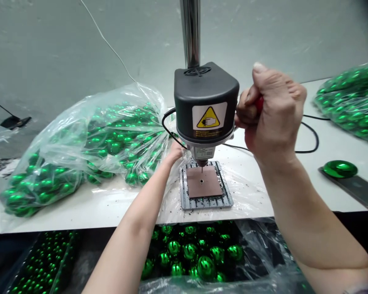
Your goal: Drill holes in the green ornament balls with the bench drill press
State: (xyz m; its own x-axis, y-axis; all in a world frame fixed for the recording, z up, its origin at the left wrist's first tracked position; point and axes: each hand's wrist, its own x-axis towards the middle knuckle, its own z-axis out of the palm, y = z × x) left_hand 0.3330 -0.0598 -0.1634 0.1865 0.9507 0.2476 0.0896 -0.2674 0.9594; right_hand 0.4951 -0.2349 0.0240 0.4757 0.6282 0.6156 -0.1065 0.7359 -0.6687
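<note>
My right hand (274,106) is closed around a red handle (259,105) at the right side of a black bench drill (206,102). Beneath the drill's thin bit, a brown square plate (204,181) with a small hole lies on the grey slotted base (208,203). My left hand (176,149) reaches behind the left side of the drill, beside a clear plastic bag (110,139) full of shiny green balls. Its fingers are mostly hidden there, so what they touch cannot be seen.
More green balls (205,265) fill a plastic-lined container below the table's front edge. Another bag of balls (352,102) lies at the right. A green disc-like piece (340,168) sits on a dark flat bar. Black cables cross the white table (95,216).
</note>
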